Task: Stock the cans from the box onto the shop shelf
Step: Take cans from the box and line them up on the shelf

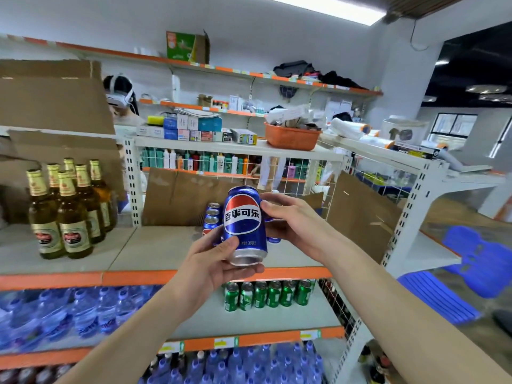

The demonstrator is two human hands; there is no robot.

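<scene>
1. Your left hand [219,261] grips the bottom of a blue Pepsi can [245,225] at frame centre; thumb across the front, fingers curled under the silver base.
2. Your right hand [291,220] holds the same can from the right side near its top; thumb on the front by the logo, other fingers go behind it.
3. The can is upright w/ a slight tilt, logo facing you, held in the air above the front part of the shelf board [155,248], not touching it.
4. Behind the held can, more blue Pepsi cans [212,217] stand in a row on that board, running towards the back; some more blue shows right of the can, partly hidden by your right hand.
5. Flat cardboard [177,195] leans at the back of that bay; another cardboard sheet [360,212] leans against the wire side panel, centre right.
6. Left of centre on the same level: a cluster of brown beer bottles [66,209] w/ gold foil necks, well apart from the cans.
7. One level down, below your hands: a row of green cans [266,295]. Lower left: wrapped packs of water bottles [69,314].
8. Upper centre, on a further shelf unit: an orange basket [291,137] full of paper items, small boxes to its left.
9. Right edge: blue plastic stools [476,261] on the floor.
10. Upper left, behind the cardboard: another person wearing a white headset [119,98], mostly hidden.
</scene>
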